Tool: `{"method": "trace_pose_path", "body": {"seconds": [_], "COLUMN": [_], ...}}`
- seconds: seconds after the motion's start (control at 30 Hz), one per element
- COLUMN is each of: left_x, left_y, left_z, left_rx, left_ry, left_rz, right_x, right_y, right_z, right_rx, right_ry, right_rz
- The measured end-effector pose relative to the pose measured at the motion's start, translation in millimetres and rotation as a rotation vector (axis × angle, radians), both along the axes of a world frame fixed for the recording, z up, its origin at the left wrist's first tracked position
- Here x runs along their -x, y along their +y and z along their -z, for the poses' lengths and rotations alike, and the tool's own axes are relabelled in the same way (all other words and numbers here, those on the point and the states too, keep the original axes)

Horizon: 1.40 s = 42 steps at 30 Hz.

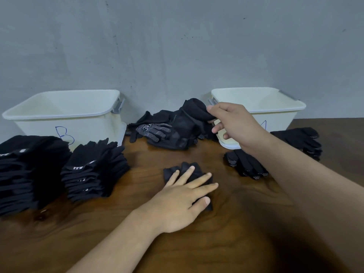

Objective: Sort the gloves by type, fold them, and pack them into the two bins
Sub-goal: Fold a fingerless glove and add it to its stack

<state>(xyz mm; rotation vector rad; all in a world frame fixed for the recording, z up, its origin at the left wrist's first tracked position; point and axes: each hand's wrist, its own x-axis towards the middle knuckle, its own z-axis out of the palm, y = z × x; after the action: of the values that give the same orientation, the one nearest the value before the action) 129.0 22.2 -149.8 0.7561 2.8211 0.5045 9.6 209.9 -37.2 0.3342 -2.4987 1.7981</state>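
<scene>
The counter (246,196) is dark brown wood, smooth & shiny. Two white plastic bins stand at the back by a grey wall (177,46). Both are boxy w/ round corners & grey clips. The left bin (39,125) has a blue "B" drawn on it. The right bin (279,117) has a blue mark too, but the arm hides most of it.

All the gloves are soft black cloth. On the left are two tall stacks, the big stack (29,170) & the small stack (94,170), folded flat w/ little white tags. A messy pile (161,131) lies btwn the bins; some gloves there have tiny white dots. More dotted gloves (246,164) lie near the right bin, & a few others (303,138) beside it.

The L hand (185,196) is flat, fingers straight & spread. It presses down on a folded glove (184,164) in the middle of the counter. That glove is a small square lump right under the palm & fingers.

The R hand (232,123) is up at the pile, just in front of the right bin. Thumb & fingers are curled & pinch a black glove (194,107). The glove hangs limp from the fingertips, its low end touching the pile.
</scene>
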Motion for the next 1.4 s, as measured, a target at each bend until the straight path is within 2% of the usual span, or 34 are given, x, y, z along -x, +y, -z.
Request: {"method": "trace_pose_path", "body": {"seconds": [0.07, 0.17, 0.3, 0.67, 0.77, 0.93, 1.07, 1.2, 1.4], "left_x": [-2, -1, -1, 9, 13, 8, 8, 21, 23], "left_y": [7, 8, 5, 15, 15, 4, -29, -47, -44], "left_z": [-3, -5, 3, 3, 4, -6, -9, -1, 2], "left_rx": [-0.088, -0.194, 0.027, 0.097, 0.051, -0.058, -0.201, -0.387, -0.525], "left_ry": [0.02, 0.085, 0.021, -0.011, 0.082, 0.4, 0.502, 0.372, 0.218], "left_rz": [0.0, -0.136, -0.103, -0.028, -0.045, -0.063, -0.25, -0.522, -0.648], "right_x": [-3, -6, -10, -13, -15, -23, -32, -41, -54], "right_y": [6, 13, 21, 11, 6, 0, 0, -1, -1], "right_z": [4, 10, 17, 26, 28, 33, 37, 40, 49], "right_rx": [-0.025, -0.029, -0.037, -0.11, -0.136, -0.174, -0.209, -0.218, -0.294], "right_ry": [-0.005, -0.019, -0.026, 0.044, 0.079, 0.125, 0.144, 0.146, 0.193], "right_rz": [0.002, 0.008, 0.011, 0.015, 0.015, 0.01, 0.008, 0.003, -0.017]}}
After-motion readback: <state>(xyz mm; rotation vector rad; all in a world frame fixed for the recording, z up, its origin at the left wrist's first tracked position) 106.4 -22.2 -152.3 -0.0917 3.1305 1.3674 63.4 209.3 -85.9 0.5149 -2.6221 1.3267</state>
